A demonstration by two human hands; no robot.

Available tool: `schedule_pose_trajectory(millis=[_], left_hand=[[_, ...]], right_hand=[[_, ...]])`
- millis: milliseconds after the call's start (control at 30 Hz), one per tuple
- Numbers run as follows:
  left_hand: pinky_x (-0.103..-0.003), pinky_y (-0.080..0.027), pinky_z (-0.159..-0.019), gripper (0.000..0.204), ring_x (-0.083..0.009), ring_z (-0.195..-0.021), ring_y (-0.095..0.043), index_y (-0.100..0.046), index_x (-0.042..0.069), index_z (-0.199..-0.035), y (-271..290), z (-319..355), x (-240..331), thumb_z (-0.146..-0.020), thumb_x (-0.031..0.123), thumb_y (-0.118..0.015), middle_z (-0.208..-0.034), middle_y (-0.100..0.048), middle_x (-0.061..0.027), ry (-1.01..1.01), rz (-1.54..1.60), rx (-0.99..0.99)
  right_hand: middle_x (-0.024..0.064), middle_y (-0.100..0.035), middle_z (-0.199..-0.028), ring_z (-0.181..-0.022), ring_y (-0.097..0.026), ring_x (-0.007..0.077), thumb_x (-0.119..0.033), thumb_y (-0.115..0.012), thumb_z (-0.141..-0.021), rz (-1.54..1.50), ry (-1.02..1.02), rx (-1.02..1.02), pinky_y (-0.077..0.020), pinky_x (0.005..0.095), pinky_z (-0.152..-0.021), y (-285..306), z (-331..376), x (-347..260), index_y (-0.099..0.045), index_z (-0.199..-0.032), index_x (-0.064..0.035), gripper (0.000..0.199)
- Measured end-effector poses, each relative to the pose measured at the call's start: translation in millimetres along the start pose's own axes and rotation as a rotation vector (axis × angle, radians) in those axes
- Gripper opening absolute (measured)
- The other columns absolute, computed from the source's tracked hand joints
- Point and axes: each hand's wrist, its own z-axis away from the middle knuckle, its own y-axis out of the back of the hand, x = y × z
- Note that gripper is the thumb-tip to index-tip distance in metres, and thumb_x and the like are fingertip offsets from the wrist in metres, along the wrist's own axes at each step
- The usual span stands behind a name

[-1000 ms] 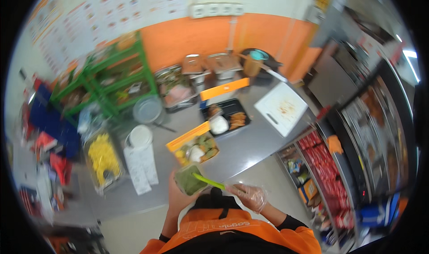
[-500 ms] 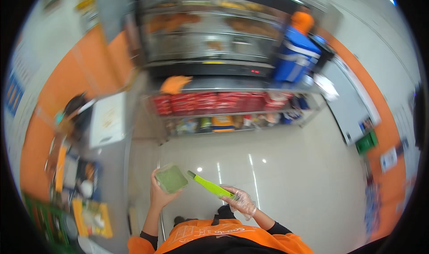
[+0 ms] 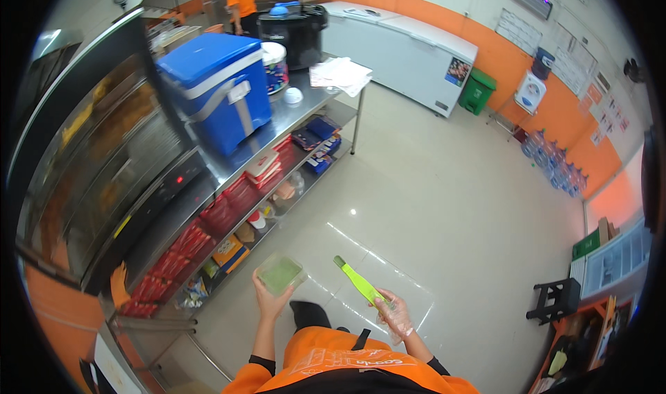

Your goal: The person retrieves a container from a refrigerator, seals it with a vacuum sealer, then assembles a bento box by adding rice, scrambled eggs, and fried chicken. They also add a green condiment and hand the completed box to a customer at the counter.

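Note:
My left hand (image 3: 272,298), bare, is closed round a small square see-through container (image 3: 280,275) that looks pale green inside. My right hand (image 3: 395,315) wears a clear plastic glove and grips a long lime-green tool (image 3: 360,281). This tool is wide near the fingers and narrows to a darker green tip, which points up and left towards the container. Its exact kind I cannot make out. Container and tool are held apart from each other, over the tiled floor in front of my orange apron.
On the left, a steel table (image 3: 305,109) carries a blue cooler box (image 3: 215,92), a black pot (image 3: 295,37) and a glass food warmer (image 3: 104,151). Red boxes (image 3: 187,248) fill its shelf. Farther off are a white chest freezer (image 3: 402,50), a green bin (image 3: 477,91) and a person (image 3: 241,2). A black stool (image 3: 557,300) stands right.
My view has swung right, away from the left counter, so the freezer and water bottles now show. Both hands keep their hold on the container and the lime-green tool.

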Motion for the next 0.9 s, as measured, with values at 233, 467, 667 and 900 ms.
schedule_pose_trajectory(millis=[233,467,667,900], left_hand=[[-0.041,-0.039,-0.098,0.099,-0.0321,-0.116,-0.048,-0.024,0.003,-0.138,-153.5,-186.6,-3.5,-0.059,0.018,-0.082,-0.125,-0.045,-0.0206,-0.098,0.067,-0.169],[-0.042,-0.033,-0.103,0.103,-0.0325,-0.123,-0.04,-0.023,-0.001,-0.136,-338.8,-421.2,-21.6,-0.058,0.026,-0.086,-0.129,-0.038,-0.0218,-0.142,-0.1,-0.364],[-0.042,-0.034,-0.101,0.102,-0.0326,-0.119,-0.041,-0.024,-0.001,-0.133,-522.7,-586.9,-25.7,-0.059,0.028,-0.087,-0.127,-0.038,-0.0216,-0.038,-0.193,-0.219],[-0.047,-0.027,-0.104,0.111,-0.0374,-0.123,-0.028,-0.025,-0.011,-0.13,-707.8,-777.1,-87.0,-0.055,0.043,-0.087,-0.129,-0.029,-0.0258,0.065,-0.35,-0.07]], right_hand=[[0.0066,-0.066,-0.085,-0.05,-0.044,0.0037,-0.018,-0.059,-0.092,-0.064,0.027,0.177,-0.0379,0.019,-0.043,39.0,-181.7,-29.1,-0.053,-0.125,-0.0041,0.037],[0.006,-0.065,-0.083,-0.051,-0.049,0.0047,-0.014,-0.058,-0.092,-0.206,0.107,0.656,-0.039,0.0189,-0.04,74.3,-363.0,-75.3,-0.057,-0.12,-0.0017,0.031],[0.0092,-0.065,-0.085,-0.049,-0.049,0.0046,-0.015,-0.057,-0.092,-0.391,0.063,0.785,-0.0387,0.0187,-0.039,102.4,-486.4,-126.3,-0.055,-0.12,0.0016,0.033],[0.012,-0.066,-0.098,-0.081,-0.063,0.0129,-0.014,-0.056,-0.092,-0.442,-0.007,0.769,-0.0444,0.0184,-0.053,157.2,-683.0,-94.4,-0.054,-0.121,0.0041,0.034]])
